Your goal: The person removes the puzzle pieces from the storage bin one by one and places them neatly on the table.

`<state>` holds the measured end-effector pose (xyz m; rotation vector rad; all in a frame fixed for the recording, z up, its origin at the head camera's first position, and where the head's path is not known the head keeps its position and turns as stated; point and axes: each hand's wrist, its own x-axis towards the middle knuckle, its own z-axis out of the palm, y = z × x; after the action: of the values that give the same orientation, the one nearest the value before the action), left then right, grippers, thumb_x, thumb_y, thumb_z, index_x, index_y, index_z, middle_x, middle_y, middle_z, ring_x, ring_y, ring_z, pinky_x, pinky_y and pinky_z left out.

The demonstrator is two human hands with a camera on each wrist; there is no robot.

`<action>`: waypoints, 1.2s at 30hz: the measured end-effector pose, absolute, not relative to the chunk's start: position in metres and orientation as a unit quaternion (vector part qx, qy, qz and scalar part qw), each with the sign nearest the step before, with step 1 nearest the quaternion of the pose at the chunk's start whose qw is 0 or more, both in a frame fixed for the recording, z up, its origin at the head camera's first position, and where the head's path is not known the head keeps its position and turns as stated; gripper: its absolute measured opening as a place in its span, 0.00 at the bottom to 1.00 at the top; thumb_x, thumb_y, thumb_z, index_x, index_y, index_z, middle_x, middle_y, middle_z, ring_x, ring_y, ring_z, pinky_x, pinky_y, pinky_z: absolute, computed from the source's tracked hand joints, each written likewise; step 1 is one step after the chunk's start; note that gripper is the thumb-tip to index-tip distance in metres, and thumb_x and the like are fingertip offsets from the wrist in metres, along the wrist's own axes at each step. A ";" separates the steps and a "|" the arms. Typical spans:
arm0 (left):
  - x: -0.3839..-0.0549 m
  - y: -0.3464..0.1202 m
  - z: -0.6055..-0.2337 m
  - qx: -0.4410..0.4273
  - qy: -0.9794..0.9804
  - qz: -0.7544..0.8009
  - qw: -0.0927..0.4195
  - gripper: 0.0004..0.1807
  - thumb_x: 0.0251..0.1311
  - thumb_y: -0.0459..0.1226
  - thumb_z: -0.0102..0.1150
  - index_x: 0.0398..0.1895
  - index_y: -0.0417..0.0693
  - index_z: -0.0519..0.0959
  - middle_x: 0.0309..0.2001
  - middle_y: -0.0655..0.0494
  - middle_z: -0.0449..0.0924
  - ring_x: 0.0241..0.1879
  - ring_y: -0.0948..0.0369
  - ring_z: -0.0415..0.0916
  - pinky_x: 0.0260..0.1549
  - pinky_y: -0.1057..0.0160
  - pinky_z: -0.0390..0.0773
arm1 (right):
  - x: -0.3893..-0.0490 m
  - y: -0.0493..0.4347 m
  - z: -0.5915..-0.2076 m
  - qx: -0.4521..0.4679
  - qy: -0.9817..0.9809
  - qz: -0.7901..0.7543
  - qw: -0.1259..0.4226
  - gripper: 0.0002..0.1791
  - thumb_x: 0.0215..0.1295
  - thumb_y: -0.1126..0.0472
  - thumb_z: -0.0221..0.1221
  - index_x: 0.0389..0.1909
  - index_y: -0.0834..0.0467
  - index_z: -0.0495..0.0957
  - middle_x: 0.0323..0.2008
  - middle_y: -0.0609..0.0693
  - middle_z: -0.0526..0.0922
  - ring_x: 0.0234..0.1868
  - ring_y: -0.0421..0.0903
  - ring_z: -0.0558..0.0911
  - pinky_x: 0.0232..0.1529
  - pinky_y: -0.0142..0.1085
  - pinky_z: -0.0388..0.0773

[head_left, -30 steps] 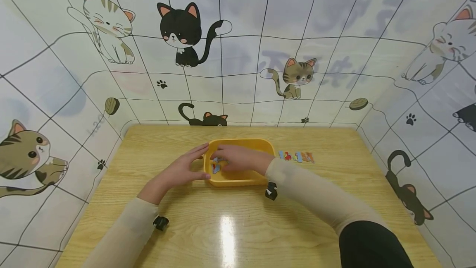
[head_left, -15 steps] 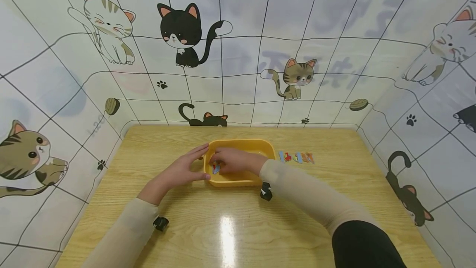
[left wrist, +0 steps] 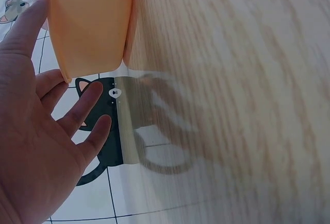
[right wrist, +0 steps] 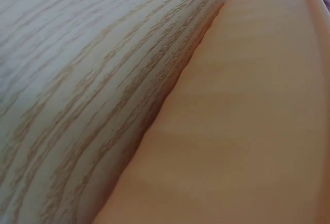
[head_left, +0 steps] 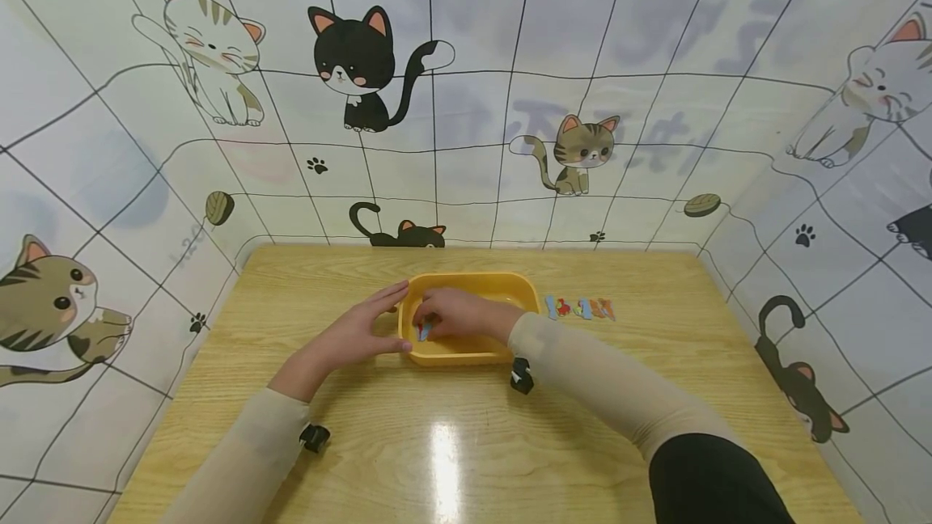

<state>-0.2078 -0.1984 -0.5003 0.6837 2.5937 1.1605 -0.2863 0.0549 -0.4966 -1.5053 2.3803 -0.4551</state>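
Note:
A yellow plastic tray (head_left: 466, 359) stands on the wooden table in the head view. My left hand (head_left: 354, 332) spans the tray's left end, thumb at the near corner and forefinger at the far one. The left wrist view shows that hand (left wrist: 44, 131) with fingers spread and fairly straight along the tray wall (left wrist: 93, 23). Inside the tray, my right hand (head_left: 462, 315) reaches down with bent fingers at small colourful puzzle pieces (head_left: 424, 333). I cannot tell whether it pinches one. The right wrist view shows the tray's outer side (right wrist: 237, 105), not the hand.
To the right of the tray, several colourful puzzle pieces (head_left: 580, 308) lie in a row on the wooden table (head_left: 393, 435). A cat-patterned white cloth (head_left: 473, 103) rises behind the table and along both sides.
My right hand has shifted slightly within the tray and its fingers have bent down over the pieces, covering more of them. The left hand and the tray have stayed put.

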 end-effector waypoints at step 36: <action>-0.209 -0.197 -0.503 0.230 0.881 0.400 0.107 0.56 0.66 0.51 0.80 0.90 0.49 0.58 0.90 0.60 0.49 0.78 0.45 0.69 0.76 0.32 0.67 | -0.277 0.106 -0.475 -0.439 0.876 -0.168 0.106 0.13 0.78 0.55 0.69 0.59 0.52 0.87 0.55 0.45 0.86 0.40 0.42 0.82 0.47 0.37 0.83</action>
<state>-0.2093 -0.1971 -0.5033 0.6779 2.5923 1.1773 -0.2771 0.1063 -0.4749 -1.2933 2.5811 -0.4949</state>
